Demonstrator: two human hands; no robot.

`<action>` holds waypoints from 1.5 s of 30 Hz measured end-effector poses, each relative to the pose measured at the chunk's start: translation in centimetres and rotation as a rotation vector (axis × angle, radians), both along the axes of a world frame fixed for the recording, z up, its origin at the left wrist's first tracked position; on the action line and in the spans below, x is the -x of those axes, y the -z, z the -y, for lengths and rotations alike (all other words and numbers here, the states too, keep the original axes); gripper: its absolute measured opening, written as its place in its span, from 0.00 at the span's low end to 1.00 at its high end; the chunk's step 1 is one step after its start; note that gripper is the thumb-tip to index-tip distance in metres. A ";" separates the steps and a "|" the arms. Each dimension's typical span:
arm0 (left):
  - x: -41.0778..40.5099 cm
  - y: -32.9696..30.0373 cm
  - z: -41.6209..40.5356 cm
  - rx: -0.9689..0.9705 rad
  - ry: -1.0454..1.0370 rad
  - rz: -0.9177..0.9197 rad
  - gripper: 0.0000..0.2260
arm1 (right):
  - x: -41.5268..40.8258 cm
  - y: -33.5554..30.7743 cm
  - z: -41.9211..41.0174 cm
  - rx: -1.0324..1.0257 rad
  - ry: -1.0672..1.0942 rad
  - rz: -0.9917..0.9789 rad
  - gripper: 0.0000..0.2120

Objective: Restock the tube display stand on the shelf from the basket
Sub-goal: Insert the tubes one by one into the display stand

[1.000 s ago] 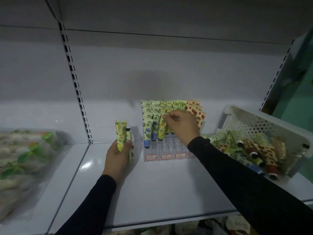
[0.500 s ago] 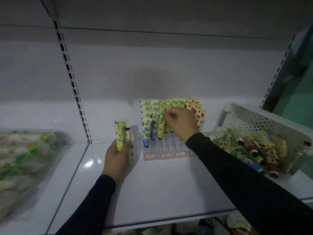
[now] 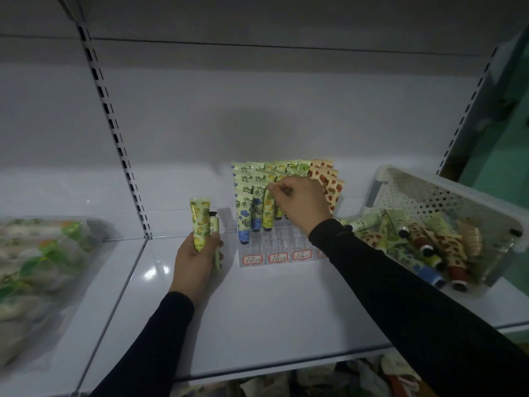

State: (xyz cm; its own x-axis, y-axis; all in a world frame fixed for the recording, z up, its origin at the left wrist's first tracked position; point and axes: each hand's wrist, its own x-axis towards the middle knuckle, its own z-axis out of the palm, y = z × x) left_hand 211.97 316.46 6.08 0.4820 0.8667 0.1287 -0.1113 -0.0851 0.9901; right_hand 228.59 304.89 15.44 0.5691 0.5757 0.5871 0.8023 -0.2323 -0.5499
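A clear tube display stand (image 3: 280, 247) with red price labels stands at the back of the white shelf (image 3: 257, 310). It holds rows of blue, green, yellow and strawberry-print tubes, caps down. My right hand (image 3: 300, 203) is over the stand's middle rows, fingers curled, pinching the top of a yellow-green tube (image 3: 269, 207) that stands in a slot. Left of the stand, my left hand (image 3: 197, 259) grips two upright tubes: a yellow lemon-print tube (image 3: 199, 222) and a pale one with a black cap (image 3: 214, 233). The white perforated basket (image 3: 446, 196) at right holds several loose tubes.
A clear bag of green and orange packets (image 3: 37, 270) lies on the neighbouring shelf section at left, past a slotted upright (image 3: 120, 144). The stand's front slots show no tubes. Below the shelf edge, crumpled items show dimly.
My right hand has shifted slightly left and down over the stand's middle rows, still pinching the tube top. My left hand has kept its two tubes in place.
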 end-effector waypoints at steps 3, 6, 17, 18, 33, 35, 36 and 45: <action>0.0 0.0 0.0 0.005 0.004 0.003 0.07 | -0.1 0.0 0.0 -0.002 -0.012 -0.006 0.16; 0.1 -0.2 0.1 0.002 0.005 0.007 0.06 | 0.1 0.2 0.3 -0.022 -0.035 -0.034 0.17; 1.9 -1.9 0.9 0.087 0.076 0.080 0.04 | 1.7 1.1 4.6 -0.075 -0.017 -0.123 0.20; 2.2 -2.3 1.2 0.117 0.105 0.109 0.04 | 2.0 1.1 4.9 -0.085 -0.054 -0.157 0.19; 3.1 -5.4 6.4 0.257 0.556 0.070 0.13 | 5.0 0.8 6.5 -0.020 -0.464 -0.818 0.12; 3.0 -6.0 6.6 0.335 0.540 0.143 0.13 | 4.5 1.1 7.1 -0.061 -0.449 -0.851 0.11; 2.9 -6.2 6.7 0.370 0.531 0.177 0.12 | 4.3 1.3 7.5 -0.058 -0.435 -0.841 0.12; 1.8 -7.6 8.0 0.450 0.505 0.025 0.03 | 4.2 1.0 9.3 0.337 -0.408 0.085 0.14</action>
State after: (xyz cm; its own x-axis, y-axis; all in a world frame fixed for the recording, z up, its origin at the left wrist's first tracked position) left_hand 210.17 308.50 13.66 0.8434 0.5077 -0.1759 -0.0524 0.4035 0.9135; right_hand 224.41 295.55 14.42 0.2184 0.9046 0.3660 0.9026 -0.0447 -0.4281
